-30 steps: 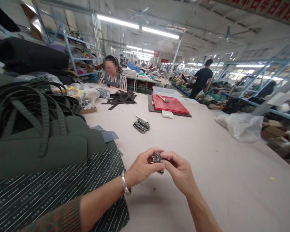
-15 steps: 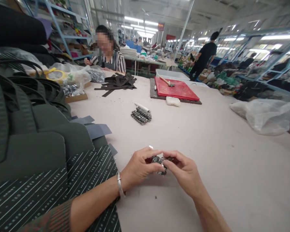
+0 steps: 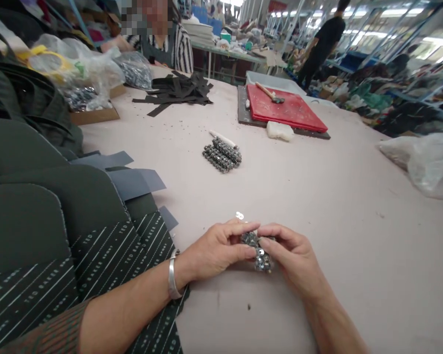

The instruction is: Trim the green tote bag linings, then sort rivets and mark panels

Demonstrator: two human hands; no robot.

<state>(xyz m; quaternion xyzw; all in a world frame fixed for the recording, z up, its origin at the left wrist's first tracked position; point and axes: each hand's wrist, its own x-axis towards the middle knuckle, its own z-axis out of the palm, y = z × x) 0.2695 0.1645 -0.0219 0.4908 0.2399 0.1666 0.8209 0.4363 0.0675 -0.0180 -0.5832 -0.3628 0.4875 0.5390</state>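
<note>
A cluster of small shiny metal fasteners (image 3: 263, 260) is held between both hands, just above the pale tabletop. My left hand (image 3: 216, 248) pinches it from the left, fingers curled and a silver bangle on the wrist. From the right, my right hand (image 3: 293, 253) closes thumb and fingers on the same cluster. Fingers hide part of these pieces. Beyond the left fingertips is a flat silver plate with holes (image 3: 239, 215). Farther up the table lie rows of similar metal pieces (image 3: 221, 155), with a white pointed stick (image 3: 223, 138) along their far side.
Dark bag panels (image 3: 84, 196) and printed lining (image 3: 107, 265) pile up at the left. Black strips (image 3: 182, 89) lie beyond. A hammer (image 3: 271, 93) rests on a red board (image 3: 291, 110) near a white block (image 3: 279, 131). Someone in striped sleeves (image 3: 183, 49) sits opposite.
The view has tilted down and come closer. Both hands remain on the cluster, and more of its metal pieces now show below the fingers.
</note>
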